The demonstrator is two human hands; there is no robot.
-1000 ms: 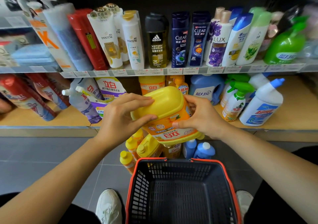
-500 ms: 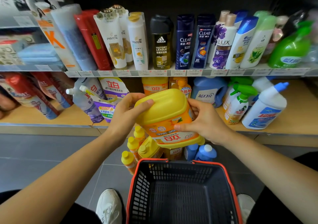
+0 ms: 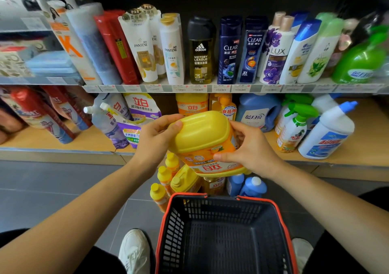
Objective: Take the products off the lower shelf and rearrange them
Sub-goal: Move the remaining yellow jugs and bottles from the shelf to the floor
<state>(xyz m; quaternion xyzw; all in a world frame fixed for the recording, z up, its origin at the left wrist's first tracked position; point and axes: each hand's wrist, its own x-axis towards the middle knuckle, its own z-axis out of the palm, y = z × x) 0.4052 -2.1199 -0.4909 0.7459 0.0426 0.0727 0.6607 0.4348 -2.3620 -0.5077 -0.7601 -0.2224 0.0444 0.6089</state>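
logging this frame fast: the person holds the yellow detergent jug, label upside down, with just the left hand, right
Not quite: both hands hold it. The left hand and the right hand each grip a side of the yellow detergent jug, label upside down, as the head view shows.

The jug (image 3: 206, 145) is btw my left hand (image 3: 155, 138) & right hand (image 3: 250, 153), in front of the lower shelf (image 3: 63, 146), above the floor bottles (image 3: 166, 176); basket (image 3: 259, 200) just before them, nearest to me.

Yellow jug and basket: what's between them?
Head view: a cluster on the floor, orange bottles left and blue bottles right, between the yellow jug and basket.
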